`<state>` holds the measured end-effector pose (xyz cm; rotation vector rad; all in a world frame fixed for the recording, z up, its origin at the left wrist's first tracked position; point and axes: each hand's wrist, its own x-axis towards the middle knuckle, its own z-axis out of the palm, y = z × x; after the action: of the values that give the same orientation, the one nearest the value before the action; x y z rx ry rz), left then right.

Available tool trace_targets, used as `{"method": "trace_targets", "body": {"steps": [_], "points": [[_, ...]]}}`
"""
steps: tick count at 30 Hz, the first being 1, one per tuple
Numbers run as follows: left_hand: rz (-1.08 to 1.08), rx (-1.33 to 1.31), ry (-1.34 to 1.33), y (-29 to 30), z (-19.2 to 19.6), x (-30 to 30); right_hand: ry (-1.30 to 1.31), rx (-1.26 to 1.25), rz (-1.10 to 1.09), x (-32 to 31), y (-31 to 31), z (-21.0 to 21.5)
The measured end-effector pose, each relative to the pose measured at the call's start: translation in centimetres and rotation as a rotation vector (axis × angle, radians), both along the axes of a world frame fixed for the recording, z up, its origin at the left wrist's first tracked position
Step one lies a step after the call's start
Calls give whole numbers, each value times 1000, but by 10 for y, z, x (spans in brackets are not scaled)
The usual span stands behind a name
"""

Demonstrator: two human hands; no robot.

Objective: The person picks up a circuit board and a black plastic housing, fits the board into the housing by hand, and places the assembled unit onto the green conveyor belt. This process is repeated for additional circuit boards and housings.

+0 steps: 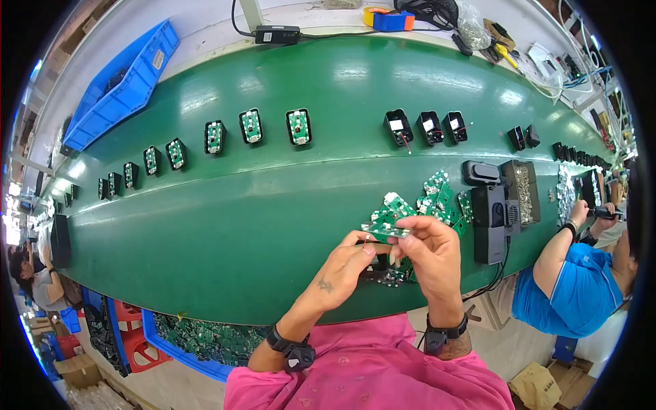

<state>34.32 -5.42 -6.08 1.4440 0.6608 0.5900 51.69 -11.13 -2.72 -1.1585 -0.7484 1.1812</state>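
Green circuit board [386, 231] is held above the worktop [205, 239], its right end pinched by the right hand [436, 258], apparently keeping components visible; the left hand's [339, 270] finger closure cannot be determined.

The left forearm [299, 318] is slanting inward, the left hand [342, 268] is curling its fingers [353, 238], and the right hand [434, 254], close beside it, is pinching with bent fingers.

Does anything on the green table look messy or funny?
Yes, a bit: the loose green boards by the person's right hand lie in a jumbled heap, while the black boxes stand in a row. I can't see anything clearly broken.
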Motion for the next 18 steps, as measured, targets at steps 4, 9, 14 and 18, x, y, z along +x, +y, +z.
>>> {"method": "trace_targets", "body": {"steps": [4,9,14,18], "points": [[-3,197,142,0,2,0,117,96,80,-2,-5,-8],[99,171,121,-5,7,3,286,17,36,-13,-6,-2],[96,197,127,-6,5,6,165,-33,61,-7,-10,-6],[130,272,214,-5,3,5,29,-68,142,-4,-13,-7]]}}
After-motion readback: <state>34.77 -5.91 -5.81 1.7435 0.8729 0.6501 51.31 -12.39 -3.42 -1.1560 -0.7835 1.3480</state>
